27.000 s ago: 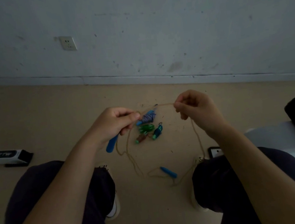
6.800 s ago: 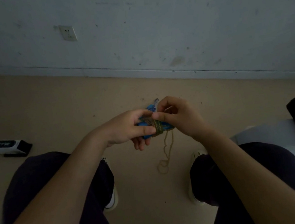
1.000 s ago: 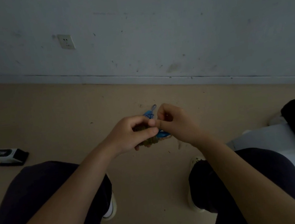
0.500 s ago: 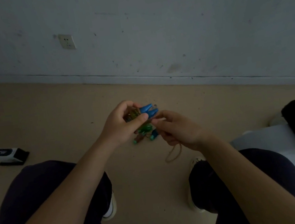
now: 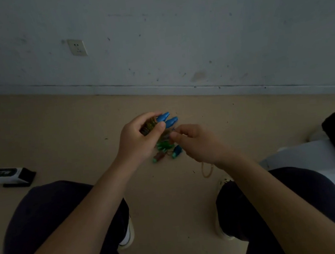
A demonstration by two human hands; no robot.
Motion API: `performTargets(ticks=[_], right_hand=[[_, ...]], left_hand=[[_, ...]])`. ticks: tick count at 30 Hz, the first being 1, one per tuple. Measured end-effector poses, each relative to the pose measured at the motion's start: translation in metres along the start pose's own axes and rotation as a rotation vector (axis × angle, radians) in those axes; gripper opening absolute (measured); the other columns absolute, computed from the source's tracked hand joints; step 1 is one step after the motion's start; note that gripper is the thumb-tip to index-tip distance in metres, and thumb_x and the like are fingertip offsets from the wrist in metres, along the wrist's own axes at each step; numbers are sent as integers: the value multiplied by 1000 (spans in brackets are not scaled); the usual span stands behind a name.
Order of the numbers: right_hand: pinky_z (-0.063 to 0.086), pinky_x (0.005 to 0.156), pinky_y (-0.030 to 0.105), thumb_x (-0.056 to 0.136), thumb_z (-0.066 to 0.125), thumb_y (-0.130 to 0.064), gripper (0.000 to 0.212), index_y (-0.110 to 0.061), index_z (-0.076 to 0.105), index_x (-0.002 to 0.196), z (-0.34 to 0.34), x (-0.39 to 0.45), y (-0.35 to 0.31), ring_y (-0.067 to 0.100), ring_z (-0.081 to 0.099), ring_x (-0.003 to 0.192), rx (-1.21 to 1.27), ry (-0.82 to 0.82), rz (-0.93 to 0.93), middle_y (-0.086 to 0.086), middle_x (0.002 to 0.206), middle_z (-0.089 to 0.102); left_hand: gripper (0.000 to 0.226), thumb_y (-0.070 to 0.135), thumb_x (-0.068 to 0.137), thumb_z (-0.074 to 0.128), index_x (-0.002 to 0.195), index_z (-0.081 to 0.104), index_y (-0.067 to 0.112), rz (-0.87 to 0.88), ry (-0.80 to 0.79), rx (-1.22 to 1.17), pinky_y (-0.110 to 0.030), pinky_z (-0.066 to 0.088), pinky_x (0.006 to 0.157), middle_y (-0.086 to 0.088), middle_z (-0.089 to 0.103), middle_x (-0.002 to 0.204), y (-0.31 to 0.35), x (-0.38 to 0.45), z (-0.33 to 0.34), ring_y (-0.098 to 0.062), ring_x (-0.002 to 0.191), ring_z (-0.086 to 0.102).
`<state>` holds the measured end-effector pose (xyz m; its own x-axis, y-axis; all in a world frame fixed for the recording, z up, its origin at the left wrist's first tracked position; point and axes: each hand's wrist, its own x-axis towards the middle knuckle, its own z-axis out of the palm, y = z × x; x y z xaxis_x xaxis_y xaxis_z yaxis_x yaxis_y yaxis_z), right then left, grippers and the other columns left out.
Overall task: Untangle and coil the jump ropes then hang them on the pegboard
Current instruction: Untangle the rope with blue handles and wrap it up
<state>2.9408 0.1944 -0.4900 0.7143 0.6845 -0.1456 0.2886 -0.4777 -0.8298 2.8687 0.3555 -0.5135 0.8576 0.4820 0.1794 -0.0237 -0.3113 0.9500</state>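
Change: since half a second ago, little is moved; the bundle is kept raised.
Left hand (image 5: 137, 139): curled round the tan cord bundle with two blue plastic handles (image 5: 166, 119), held above the beige floor (image 5: 58, 128).
Right hand (image 5: 198, 142): fingertips pinched on the tan loose cord end (image 5: 206, 169), looped below the wrist.
Green jump rope (image 5: 166, 150): left on the floor between both hands.

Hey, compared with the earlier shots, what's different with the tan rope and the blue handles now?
The tan rope, earlier stretched loose between both hands with a handle on the floor, is now wound round the two blue handles, gripped in the left hand. The right hand pinches the rope's tail, a short loop dangling below. The green jump rope stays on the floor.
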Motion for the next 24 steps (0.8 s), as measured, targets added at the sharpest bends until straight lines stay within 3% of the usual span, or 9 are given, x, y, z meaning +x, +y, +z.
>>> performTargets(ticks=[2, 6, 10, 12, 14, 16, 19, 24], right_hand=[[33, 42, 6, 102, 46, -34, 25, -30, 58, 81, 3, 0, -1, -10, 50, 45, 5, 7, 23, -14, 55, 55], [35, 54, 14, 102, 50, -24, 22, -15, 59, 84, -1, -2, 1, -1, 47, 57, -125, 29, -83, -5, 69, 52], [36, 56, 11, 99, 56, -18, 23, -4, 65, 83, -14, -9, 1, -5, 48, 55, -164, 2, -185, -8, 63, 49], [37, 54, 12, 98, 58, -19, 23, -9, 67, 79, -19, -11, 0, -3, 47, 54, -153, -2, -214, -9, 62, 48], [37, 52, 12, 97, 60, -20, 25, -26, 62, 73, -21, -12, -1, -3, 47, 52, -121, -8, -226, -13, 57, 51], [36, 52, 13, 97, 60, -21, 29, -30, 60, 70, -20, -12, -2, -2, 48, 53, -104, -2, -236, -17, 55, 53], [33, 53, 15, 97, 59, -21, 24, -12, 64, 75, -17, -10, -1, 3, 44, 55, -117, 20, -281, -10, 59, 49], [38, 58, 29, 97, 60, -21, 26, -2, 64, 81, -10, -6, 2, 12, 48, 60, -47, 21, -251, 20, 71, 59]], left_hand=[[20, 19, 92, 72, 110, 72, 27, -3, 20, -13, -22, 48, 69, 12, 71, 93, 2, 1, -1, 3, 71, 62], [21, 19, 91, 72, 110, 71, 29, 2, -4, 57, -18, 47, 67, 18, 68, 92, -2, 1, -2, 6, 68, 61], [29, 23, 87, 78, 107, 70, 42, -83, -230, 45, -19, 52, 63, 15, 68, 105, -5, 4, -9, 0, 78, 63], [32, 27, 83, 82, 109, 69, 42, -129, -337, 108, -28, 55, 73, 17, 68, 103, -7, 4, -11, -2, 82, 62], [35, 29, 79, 84, 112, 73, 35, -179, -430, 128, -38, 57, 81, 14, 70, 100, -6, 3, -10, -7, 83, 64], [34, 28, 77, 87, 107, 76, 37, -197, -508, 62, -34, 58, 70, 13, 73, 97, -3, 1, -8, -6, 77, 68], [32, 31, 75, 87, 103, 76, 43, -216, -578, 14, -27, 56, 62, 7, 77, 97, 2, -2, -6, -8, 78, 72], [36, 58, 59, 84, 93, 75, 48, -230, -537, 15, -20, 48, 48, 11, 76, 80, 7, -9, -3, -3, 66, 69]])
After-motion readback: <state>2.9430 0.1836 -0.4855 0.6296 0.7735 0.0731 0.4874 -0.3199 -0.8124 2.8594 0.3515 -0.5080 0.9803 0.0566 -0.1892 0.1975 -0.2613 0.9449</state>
